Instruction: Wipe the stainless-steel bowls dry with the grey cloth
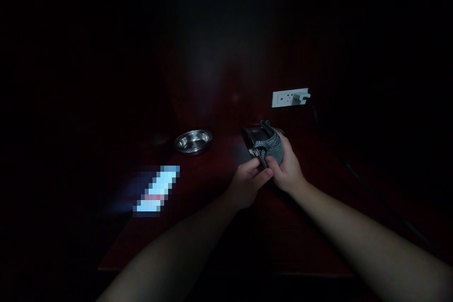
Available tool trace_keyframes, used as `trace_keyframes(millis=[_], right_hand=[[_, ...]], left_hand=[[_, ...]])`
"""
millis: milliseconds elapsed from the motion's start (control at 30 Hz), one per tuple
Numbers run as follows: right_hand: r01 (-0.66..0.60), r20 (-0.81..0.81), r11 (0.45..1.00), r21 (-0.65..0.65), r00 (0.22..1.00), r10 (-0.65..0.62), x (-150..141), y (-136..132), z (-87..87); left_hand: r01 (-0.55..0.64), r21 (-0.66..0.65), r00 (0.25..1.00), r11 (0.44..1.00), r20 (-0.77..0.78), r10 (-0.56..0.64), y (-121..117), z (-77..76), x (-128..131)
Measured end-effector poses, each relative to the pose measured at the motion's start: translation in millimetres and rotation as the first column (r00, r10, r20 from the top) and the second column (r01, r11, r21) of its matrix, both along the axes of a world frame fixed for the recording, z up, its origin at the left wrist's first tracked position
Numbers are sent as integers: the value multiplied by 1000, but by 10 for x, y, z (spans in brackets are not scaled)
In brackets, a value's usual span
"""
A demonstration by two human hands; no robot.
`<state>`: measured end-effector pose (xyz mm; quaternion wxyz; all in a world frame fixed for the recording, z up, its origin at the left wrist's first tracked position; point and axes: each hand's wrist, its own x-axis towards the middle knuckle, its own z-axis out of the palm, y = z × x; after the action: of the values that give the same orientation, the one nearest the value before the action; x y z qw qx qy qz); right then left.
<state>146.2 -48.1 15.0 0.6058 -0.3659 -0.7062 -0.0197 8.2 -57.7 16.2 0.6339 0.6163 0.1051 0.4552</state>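
Right inside your grip sits a grey knit cloth, bunched against the near right side of a dark metal vessel. Your right hand is closed on the cloth from its right, thumb on top. Your left hand meets it at the near lower edge, fingers curled; whether they pinch cloth or rim, you cannot tell. The cloth's long axis runs roughly away from you, and your right hand covers more of it; the vessel lies just beyond your fingertips, its opening seeming to face left. Left of the grip and well apart, shallow steel dishes rest on the dark red table; nearer you on that side glows a pixelated bright panel. Beyond the grip, a white socket plate holds a plug, whose dark cable trails down right, outside your right forearm. Nothing visible stands between your hands and the cloth.
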Motion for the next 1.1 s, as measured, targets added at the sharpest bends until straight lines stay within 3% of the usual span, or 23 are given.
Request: trace_keyframes(millis=[167,433,600,867,1100], right_hand=[[7,20,1000,0,1000,-7,10,10,2],[34,46,999,-2,998,-34,16,9,-11],[41,57,999,-19,998,-40,20,5,-13],[-5,-12,999,-48,1000,5,27,40,-95],[20,-28,996,-91,999,-23,0,17,-92]], left_hand=[[17,-19,999,1000,34,-16,7,-10,15],[5,-174,998,985,60,6,3,-2,24],[75,-228,991,971,125,-47,2,11,22],[115,-112,990,987,90,-105,5,33,-12],[113,-106,992,988,63,-107,-11,44,-5]])
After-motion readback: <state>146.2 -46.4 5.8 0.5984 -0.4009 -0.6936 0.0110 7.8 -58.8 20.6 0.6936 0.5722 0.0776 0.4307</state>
